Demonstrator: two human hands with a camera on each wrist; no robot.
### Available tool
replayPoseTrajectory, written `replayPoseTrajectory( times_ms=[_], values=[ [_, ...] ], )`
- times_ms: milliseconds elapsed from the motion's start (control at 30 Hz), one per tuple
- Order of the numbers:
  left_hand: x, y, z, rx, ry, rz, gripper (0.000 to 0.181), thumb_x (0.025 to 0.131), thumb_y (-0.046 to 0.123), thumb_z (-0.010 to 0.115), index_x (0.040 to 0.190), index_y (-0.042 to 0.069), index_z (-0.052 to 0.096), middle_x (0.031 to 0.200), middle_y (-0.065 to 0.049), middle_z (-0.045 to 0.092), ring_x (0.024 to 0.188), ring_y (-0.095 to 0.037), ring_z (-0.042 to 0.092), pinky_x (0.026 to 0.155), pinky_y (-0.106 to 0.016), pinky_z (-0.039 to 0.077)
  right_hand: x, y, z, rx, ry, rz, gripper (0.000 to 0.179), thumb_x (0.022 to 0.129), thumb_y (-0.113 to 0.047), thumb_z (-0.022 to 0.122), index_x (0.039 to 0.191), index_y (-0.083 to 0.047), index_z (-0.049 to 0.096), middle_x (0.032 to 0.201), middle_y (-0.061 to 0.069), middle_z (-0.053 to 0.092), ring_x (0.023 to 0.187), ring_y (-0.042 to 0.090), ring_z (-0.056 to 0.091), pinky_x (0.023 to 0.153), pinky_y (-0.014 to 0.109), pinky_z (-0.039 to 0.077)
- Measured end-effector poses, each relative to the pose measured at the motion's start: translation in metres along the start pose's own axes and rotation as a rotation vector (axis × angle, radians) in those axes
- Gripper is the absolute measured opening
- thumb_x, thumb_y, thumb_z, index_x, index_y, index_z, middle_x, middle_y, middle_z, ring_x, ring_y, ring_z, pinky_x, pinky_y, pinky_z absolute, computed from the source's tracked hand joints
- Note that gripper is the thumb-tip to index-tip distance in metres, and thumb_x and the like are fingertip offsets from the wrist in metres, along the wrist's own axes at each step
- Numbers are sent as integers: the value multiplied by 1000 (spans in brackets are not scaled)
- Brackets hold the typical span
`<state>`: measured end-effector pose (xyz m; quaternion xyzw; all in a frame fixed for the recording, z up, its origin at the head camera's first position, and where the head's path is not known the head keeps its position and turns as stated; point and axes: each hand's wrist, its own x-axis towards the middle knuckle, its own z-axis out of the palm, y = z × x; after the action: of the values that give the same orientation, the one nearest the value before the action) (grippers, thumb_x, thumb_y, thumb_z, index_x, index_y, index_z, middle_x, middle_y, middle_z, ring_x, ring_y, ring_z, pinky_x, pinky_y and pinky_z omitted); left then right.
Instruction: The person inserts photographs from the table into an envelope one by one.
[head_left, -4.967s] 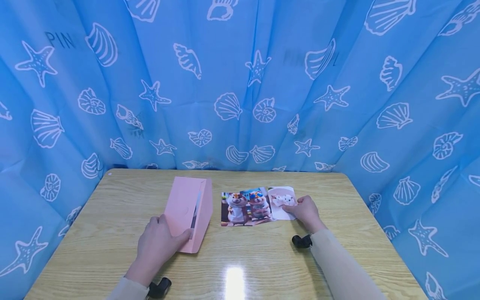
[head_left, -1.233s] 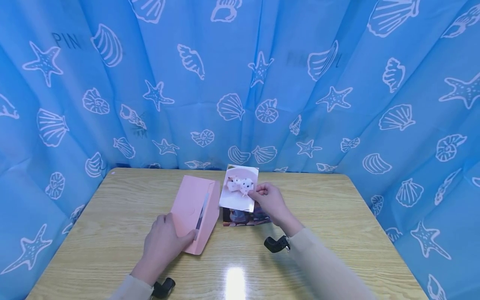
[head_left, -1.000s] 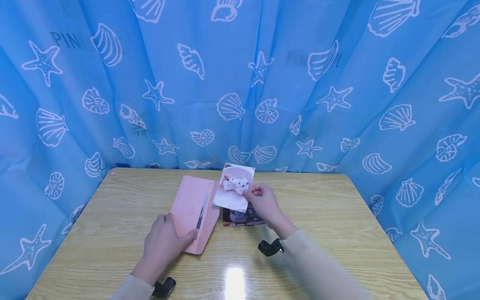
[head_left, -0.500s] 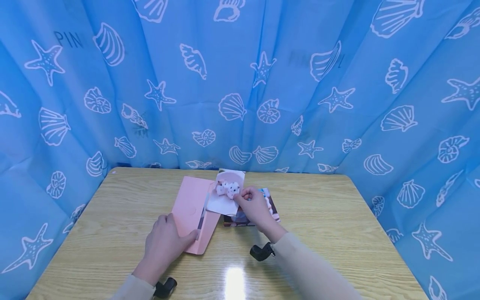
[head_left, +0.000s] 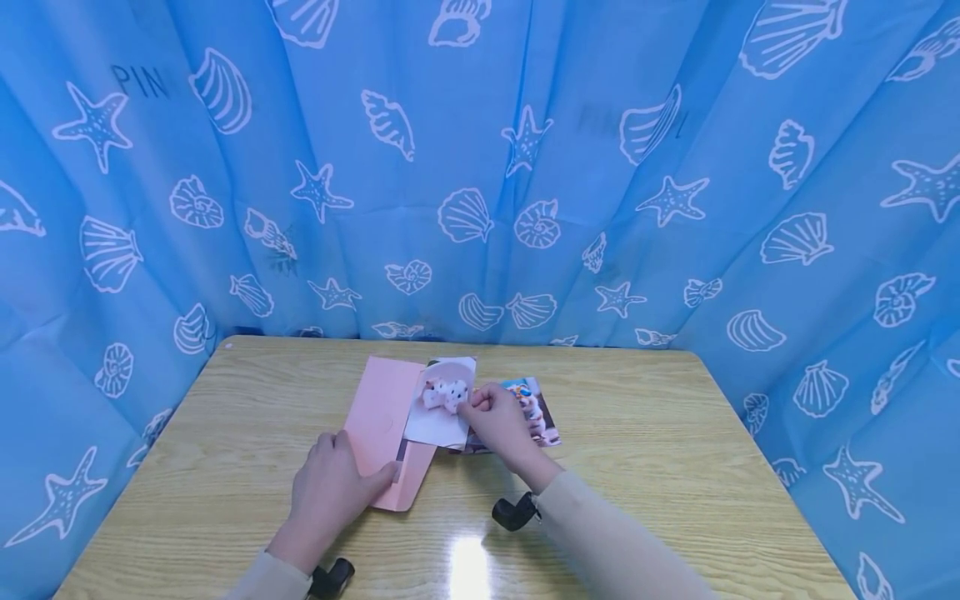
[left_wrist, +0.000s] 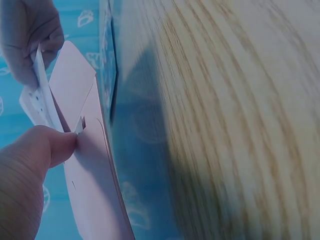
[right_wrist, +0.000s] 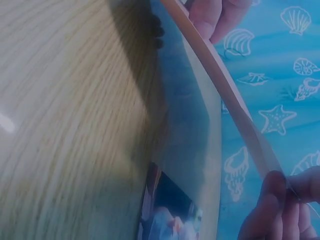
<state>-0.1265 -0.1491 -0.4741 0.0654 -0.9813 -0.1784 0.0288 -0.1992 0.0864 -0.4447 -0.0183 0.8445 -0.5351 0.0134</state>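
My left hand (head_left: 326, 487) grips a pink envelope (head_left: 378, 400) by its near side, tilted off the table, thumb at its long opening. The right hand (head_left: 504, 423) pinches the right edge of a photo of two white hamsters (head_left: 433, 427). The photo's left edge lies at the envelope's opening; how far it reaches in is hard to tell. In the left wrist view the photo (left_wrist: 44, 105) slants against the open flap, above the thumb (left_wrist: 47, 142). Another photo of cartoon hamsters (head_left: 542, 412) lies under the right hand, partly covered.
The wooden table (head_left: 637, 483) runs back to a blue curtain (head_left: 480, 167) with white shells and starfish. Black wrist devices (head_left: 513, 512) sit at both cuffs. A bright light reflection (head_left: 469, 567) shows near the front.
The right hand has picked the white-hamster photo off the table and carried it left to the envelope's opening, lowering it lately. The left hand has kept its hold, shifting slightly right.
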Motion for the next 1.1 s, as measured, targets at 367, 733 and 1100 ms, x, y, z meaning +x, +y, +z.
replayPoseTrajectory(
  times_ms=[367, 733, 1100],
  values=[
    [-1, 0, -1, -13, 54, 27, 94, 69, 70, 70, 108, -15, 55, 96, -22, 54, 80, -29, 52, 60, -46, 50, -7, 0, 7, 41, -101, 9, 17, 85, -13, 69, 85, -5, 54, 68, 2, 53, 56, 13, 53, 52, 29, 48],
    [-1, 1, -1, 0, 61, 35, 95, 70, 69, 69, 109, -17, 55, 96, -24, 54, 80, -31, 53, 59, -47, 50, -12, -3, 7, 52, -156, 31, 18, 85, -11, 70, 83, -3, 54, 65, 4, 53, 66, 38, 64, 58, 41, 54],
    [-1, 3, -1, 12, 37, 22, 94, 70, 67, 69, 111, -17, 55, 96, -23, 53, 79, -29, 51, 60, -46, 50, -14, -7, 11, 84, -185, -4, 17, 87, -14, 70, 90, -3, 58, 73, 9, 61, 65, 29, 65, 59, 42, 55]
  ],
)
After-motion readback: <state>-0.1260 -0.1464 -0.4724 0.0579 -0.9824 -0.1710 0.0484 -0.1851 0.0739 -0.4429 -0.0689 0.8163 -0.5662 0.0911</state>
